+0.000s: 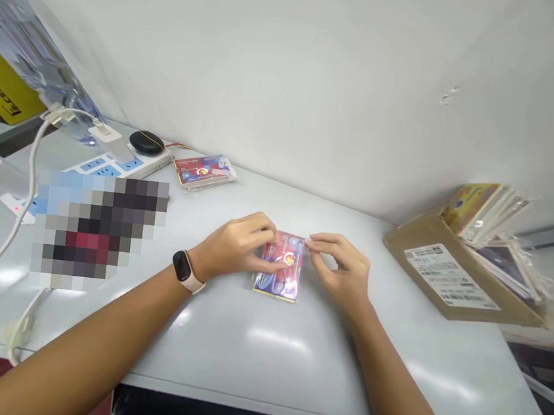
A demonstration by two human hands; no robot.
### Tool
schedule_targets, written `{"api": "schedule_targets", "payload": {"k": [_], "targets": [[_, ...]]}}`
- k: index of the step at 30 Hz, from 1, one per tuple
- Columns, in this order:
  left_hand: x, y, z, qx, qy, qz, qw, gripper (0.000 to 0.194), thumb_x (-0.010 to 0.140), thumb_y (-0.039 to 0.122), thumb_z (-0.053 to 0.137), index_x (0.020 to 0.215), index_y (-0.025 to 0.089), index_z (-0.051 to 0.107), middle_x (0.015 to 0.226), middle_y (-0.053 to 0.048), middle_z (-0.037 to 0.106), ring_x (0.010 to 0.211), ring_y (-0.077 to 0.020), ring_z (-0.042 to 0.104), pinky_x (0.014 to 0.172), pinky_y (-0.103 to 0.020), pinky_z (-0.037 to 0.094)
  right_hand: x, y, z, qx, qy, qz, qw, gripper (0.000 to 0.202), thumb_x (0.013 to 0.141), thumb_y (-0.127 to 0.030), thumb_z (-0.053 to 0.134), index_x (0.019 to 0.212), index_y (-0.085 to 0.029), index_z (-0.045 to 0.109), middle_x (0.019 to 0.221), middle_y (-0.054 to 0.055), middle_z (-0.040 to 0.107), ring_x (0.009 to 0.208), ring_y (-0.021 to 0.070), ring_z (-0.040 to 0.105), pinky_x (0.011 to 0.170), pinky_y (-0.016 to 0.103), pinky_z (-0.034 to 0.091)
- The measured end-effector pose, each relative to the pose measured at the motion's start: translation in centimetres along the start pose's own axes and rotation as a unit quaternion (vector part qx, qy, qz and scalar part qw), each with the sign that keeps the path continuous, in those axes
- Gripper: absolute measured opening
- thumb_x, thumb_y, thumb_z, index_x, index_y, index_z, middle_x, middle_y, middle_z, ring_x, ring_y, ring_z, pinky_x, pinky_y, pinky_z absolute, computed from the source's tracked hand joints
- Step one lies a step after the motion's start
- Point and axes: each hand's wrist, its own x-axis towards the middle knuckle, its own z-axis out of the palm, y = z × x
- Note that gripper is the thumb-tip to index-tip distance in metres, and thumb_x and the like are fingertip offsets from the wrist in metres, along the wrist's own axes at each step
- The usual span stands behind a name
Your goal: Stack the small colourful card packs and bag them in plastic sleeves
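A red and blue packet in clear plastic wrap point(279, 284) lies on the grey table point(223, 340) in the middle of the view. My left hand point(240, 246), with a watch on its wrist, rests over the packet's left side, thumb across its face and fingers at its upper left edge. At the upper right corner, my right hand point(342, 267) pinches the clear wrap between thumb and forefinger.
Behind to the left lies a stack of similar packets point(204, 172), beside a black round case point(146, 143) and a power strip point(108, 166) with white cables. A cardboard box point(467, 280) of wrapped packets stands right. The wall point(289, 90) rises behind.
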Motion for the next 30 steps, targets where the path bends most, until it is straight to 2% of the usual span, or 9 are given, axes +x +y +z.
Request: {"api": "schedule_targets", "payload": {"k": [4,10,17,21,24,27,30], "targets": [[-0.11,-0.11,0.13,0.001,0.001,0.002,1.000,0.025,0.093,0.038,0.084,0.092,0.020,0.066,0.093,-0.006,0.073,0.083,-0.0173,0.070,0.075,-0.029,0.062,0.00,0.06,0.04,-0.007,-0.006,-0.010,1.000,0.020,0.092,-0.009,0.070,0.092,-0.027,0.079,0.099,0.006,0.083,0.086,0.0215,0.081,0.075,0.037,0.068],[-0.43,-0.18,0.15,-0.002,-0.035,-0.031,0.999,0.024,0.095,0.039,0.081,0.090,0.021,0.067,0.096,-0.006,0.075,0.086,-0.0172,0.071,0.078,-0.030,0.063,-0.10,0.21,0.10,-0.013,-0.016,-0.019,1.000,0.022,0.092,-0.007,0.068,0.093,-0.026,0.078,0.099,0.006,0.082,0.085,0.0206,0.081,0.075,0.036,0.067],[-0.72,-0.13,0.27,0.003,-0.052,-0.047,0.998,0.026,0.095,0.041,0.081,0.091,0.019,0.068,0.098,-0.006,0.072,0.087,-0.0171,0.070,0.079,-0.030,0.062,-0.38,0.67,0.19,-0.018,-0.035,-0.024,0.999,0.021,0.092,-0.007,0.068,0.093,-0.026,0.077,0.100,0.005,0.082,0.085,0.0201,0.081,0.075,0.034,0.067],[-0.51,-0.08,0.11,0.032,-0.062,-0.045,0.997,0.029,0.096,0.044,0.079,0.085,0.020,0.068,0.095,-0.006,0.072,0.085,-0.0173,0.068,0.074,-0.029,0.059,-0.53,0.85,0.23,-0.022,-0.042,-0.022,0.999,0.021,0.093,-0.009,0.067,0.093,-0.027,0.076,0.100,0.004,0.082,0.085,0.0200,0.081,0.076,0.035,0.068],[-0.25,-0.08,-0.06,0.056,-0.062,-0.032,0.996,0.033,0.095,0.046,0.079,0.081,0.019,0.068,0.091,-0.006,0.071,0.080,-0.0171,0.066,0.070,-0.029,0.056,-0.62,0.86,0.22,-0.036,-0.043,-0.051,0.997,0.022,0.093,-0.007,0.066,0.096,-0.026,0.076,0.101,0.005,0.082,0.085,0.0194,0.080,0.076,0.033,0.068],[-0.06,-0.09,-0.17,0.070,-0.065,-0.033,0.995,0.034,0.095,0.049,0.078,0.080,0.019,0.068,0.087,-0.006,0.069,0.077,-0.0170,0.062,0.067,-0.030,0.053,-0.73,0.86,0.08,-0.062,-0.064,-0.070,0.994,0.023,0.094,-0.007,0.064,0.098,-0.027,0.075,0.102,0.005,0.082,0.086,0.0193,0.080,0.074,0.031,0.068],[-0.02,-0.07,-0.19,0.081,-0.079,-0.041,0.993,0.037,0.096,0.052,0.076,0.079,0.021,0.069,0.080,-0.003,0.065,0.073,-0.0169,0.059,0.066,-0.030,0.051,-0.87,0.95,-0.10,-0.077,-0.101,-0.058,0.990,0.024,0.096,-0.009,0.061,0.098,-0.028,0.075,0.105,0.005,0.082,0.087,0.0198,0.080,0.073,0.032,0.067]]}}
